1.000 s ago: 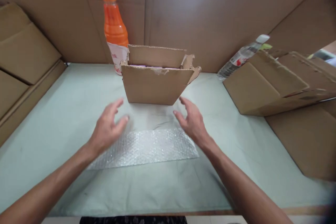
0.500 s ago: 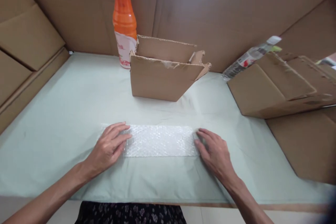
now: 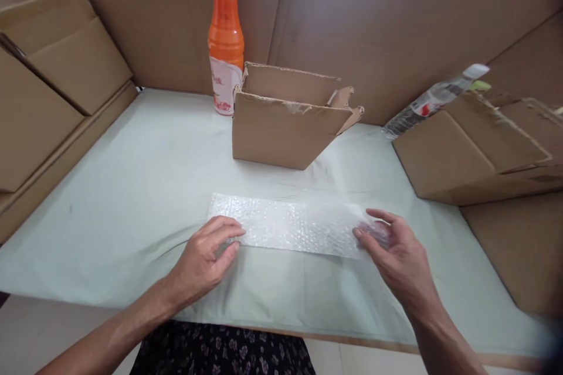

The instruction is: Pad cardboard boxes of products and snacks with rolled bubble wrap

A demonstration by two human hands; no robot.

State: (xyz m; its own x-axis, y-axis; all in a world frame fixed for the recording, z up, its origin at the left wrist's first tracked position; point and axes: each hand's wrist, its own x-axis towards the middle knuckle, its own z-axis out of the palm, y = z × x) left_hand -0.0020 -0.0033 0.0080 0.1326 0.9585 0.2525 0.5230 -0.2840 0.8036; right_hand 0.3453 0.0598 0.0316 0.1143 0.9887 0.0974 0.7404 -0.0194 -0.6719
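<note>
A strip of clear bubble wrap (image 3: 285, 225) lies across the light green cloth in front of me. My right hand (image 3: 398, 252) grips its right end, with the thumb on top and the fingers curled round behind; that end is bent up a little. At the strip's lower left edge, my left hand (image 3: 209, 255) is loosely curved, thumb and fingers apart, fingertips over the plastic. Behind the strip stands a small open cardboard box (image 3: 275, 135), its inside mostly hidden.
An orange drink bottle (image 3: 226, 41) stands upright behind the small box. At the right, a clear plastic bottle (image 3: 433, 102) leans beside cardboard boxes (image 3: 444, 152). More cardboard boxes (image 3: 53, 82) line the left side. The cloth-covered table (image 3: 109, 187) ends close to my body.
The bubble wrap has shifted right and tilted slightly, its right end now taken in my right hand. My left hand has moved right and down to the lower edge. The camera view has shifted slightly.
</note>
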